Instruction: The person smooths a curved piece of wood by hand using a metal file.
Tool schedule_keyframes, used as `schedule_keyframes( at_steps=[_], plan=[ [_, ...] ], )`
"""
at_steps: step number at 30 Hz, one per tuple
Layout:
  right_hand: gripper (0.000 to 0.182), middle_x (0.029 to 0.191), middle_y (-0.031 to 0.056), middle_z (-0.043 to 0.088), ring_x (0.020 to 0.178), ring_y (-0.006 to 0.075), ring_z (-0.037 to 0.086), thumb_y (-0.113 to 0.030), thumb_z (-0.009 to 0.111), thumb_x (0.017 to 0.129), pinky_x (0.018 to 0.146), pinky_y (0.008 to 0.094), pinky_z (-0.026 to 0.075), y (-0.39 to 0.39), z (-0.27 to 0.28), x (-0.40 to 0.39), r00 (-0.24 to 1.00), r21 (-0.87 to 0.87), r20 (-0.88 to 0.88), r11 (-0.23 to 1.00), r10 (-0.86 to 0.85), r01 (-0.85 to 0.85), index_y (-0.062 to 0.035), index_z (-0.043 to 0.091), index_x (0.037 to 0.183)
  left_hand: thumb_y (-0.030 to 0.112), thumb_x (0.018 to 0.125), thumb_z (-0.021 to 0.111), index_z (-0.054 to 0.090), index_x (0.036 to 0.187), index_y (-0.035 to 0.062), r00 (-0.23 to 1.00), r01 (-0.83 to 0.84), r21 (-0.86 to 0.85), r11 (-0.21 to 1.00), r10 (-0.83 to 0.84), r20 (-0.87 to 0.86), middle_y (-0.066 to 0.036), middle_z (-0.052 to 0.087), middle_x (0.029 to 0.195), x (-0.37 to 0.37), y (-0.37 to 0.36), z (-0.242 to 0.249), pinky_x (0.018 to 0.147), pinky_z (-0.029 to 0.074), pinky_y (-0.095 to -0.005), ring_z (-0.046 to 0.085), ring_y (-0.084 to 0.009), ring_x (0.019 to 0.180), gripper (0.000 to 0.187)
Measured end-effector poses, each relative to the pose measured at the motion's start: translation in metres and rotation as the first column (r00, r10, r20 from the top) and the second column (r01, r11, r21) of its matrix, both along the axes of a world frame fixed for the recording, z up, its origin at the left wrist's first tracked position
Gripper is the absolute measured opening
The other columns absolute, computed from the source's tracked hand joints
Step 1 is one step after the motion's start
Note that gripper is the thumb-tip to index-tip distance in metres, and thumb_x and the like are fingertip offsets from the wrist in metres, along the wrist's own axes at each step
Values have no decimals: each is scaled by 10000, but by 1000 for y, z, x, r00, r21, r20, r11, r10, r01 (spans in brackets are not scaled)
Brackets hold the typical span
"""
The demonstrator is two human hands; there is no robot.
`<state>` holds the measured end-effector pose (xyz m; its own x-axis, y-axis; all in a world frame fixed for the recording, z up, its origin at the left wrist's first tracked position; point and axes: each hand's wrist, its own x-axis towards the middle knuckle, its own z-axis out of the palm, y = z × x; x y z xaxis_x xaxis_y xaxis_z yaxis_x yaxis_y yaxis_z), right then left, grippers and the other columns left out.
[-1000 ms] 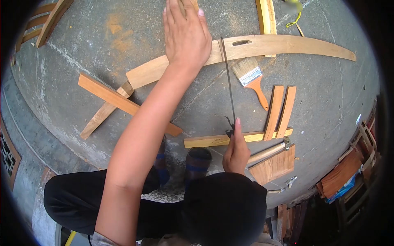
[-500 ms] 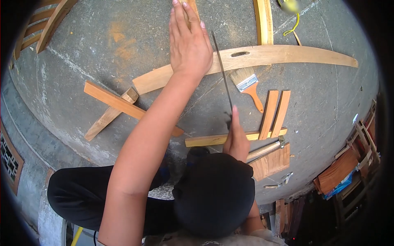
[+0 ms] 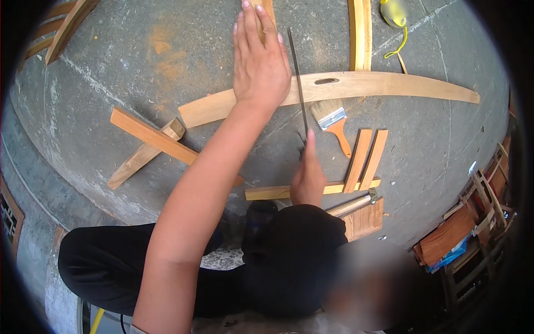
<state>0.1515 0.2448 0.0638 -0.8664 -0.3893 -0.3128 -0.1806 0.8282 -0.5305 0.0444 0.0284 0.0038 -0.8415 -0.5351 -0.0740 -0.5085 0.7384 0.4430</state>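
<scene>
My left hand (image 3: 261,75) lies flat with fingers stretched over a curved wooden board (image 3: 389,84) and the end of another wooden piece (image 3: 267,12) at the top. My right hand (image 3: 308,177) is closed around the lower end of a long, thin dark metal tool (image 3: 298,78), whose handle is hidden. The tool's blade crosses the curved board just right of my left hand; whether they touch is unclear. A brush (image 3: 339,129) with an orange handle lies right of the blade.
Crossed wood pieces (image 3: 147,143) lie at left. Two short slats (image 3: 365,161), a pale strip (image 3: 267,192), a hammer (image 3: 353,205) and a flat block (image 3: 364,220) are near my right hand. A yellow tape measure (image 3: 394,13) sits at top right; scrap wood (image 3: 448,236) lies lower right.
My right hand and the tool have moved up and slightly left. My left hand stays on the wood. The view has shifted a little, and a blurred shape now covers part of the lower right.
</scene>
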Motion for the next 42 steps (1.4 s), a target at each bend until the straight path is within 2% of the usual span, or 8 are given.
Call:
schedule_keyframes(
  at_steps=[4,13,15,21,33,36,39,42],
  plan=[
    [653,1158,282,717,1010,438,722,52,491,1063,847,436,562,16,8,16,997,1,75,1000,-8,8,-163,375,1668,174,1118,399,176,1647,-104,1000,-2,4,1000,1,27,-321,188,1709,1,2,5,1322,211,-529,207,-465,1593,638],
    [836,1001,202,664,806,434,660,119,528,916,679,490,542,22,-26,17,997,-82,-52,995,51,-55,-161,344,1683,174,1120,401,207,1638,-109,999,-15,-9,1000,15,-37,-327,211,1699,0,-1,3,1318,223,-525,229,-472,1586,621],
    [821,1107,219,706,910,436,711,130,521,923,735,469,584,-1,-16,-5,993,55,114,998,33,-40,-142,348,1678,173,1119,401,212,1636,-110,999,-8,-14,1000,7,-46,-331,215,1696,2,1,3,1318,225,-524,231,-475,1585,619],
    [622,1123,307,710,963,451,717,45,477,1073,833,432,563,2,-17,11,996,-121,-84,993,7,-18,-100,360,1667,176,1122,397,211,1634,-111,1000,-12,-14,1000,12,-27,-330,175,1709,1,0,0,1322,224,-516,210,-468,1597,616],
    [592,1211,317,711,1117,406,742,29,484,1085,900,438,577,-8,-7,9,993,-79,79,992,-90,96,-63,358,1655,245,1149,382,217,1652,-72,997,-30,-79,996,25,-70,-298,187,1713,0,4,-11,1288,310,-508,246,-445,1597,616],
    [790,1293,254,709,1062,404,749,121,514,940,804,434,625,-51,-21,-46,991,29,131,999,40,-44,-128,351,1672,243,1150,384,234,1646,-73,991,-15,-15,1000,13,-133,-304,201,1702,3,2,-9,1281,323,-516,255,-457,1590,607],
    [831,1068,197,720,839,404,718,99,541,923,671,447,589,5,-21,9,991,-114,-132,992,29,-44,-162,338,1685,245,1149,390,247,1638,-79,993,-15,-73,997,7,-115,-307,212,1693,2,2,-8,1269,346,-518,278,-468,1577,604],
    [873,958,161,679,735,394,665,87,559,885,601,446,548,-6,-10,-8,999,-16,16,999,43,-43,-191,351,1686,238,1148,395,251,1636,-79,989,-15,-55,998,7,-148,-306,209,1690,2,3,-9,1267,348,-514,286,-478,1569,600]
  ],
)
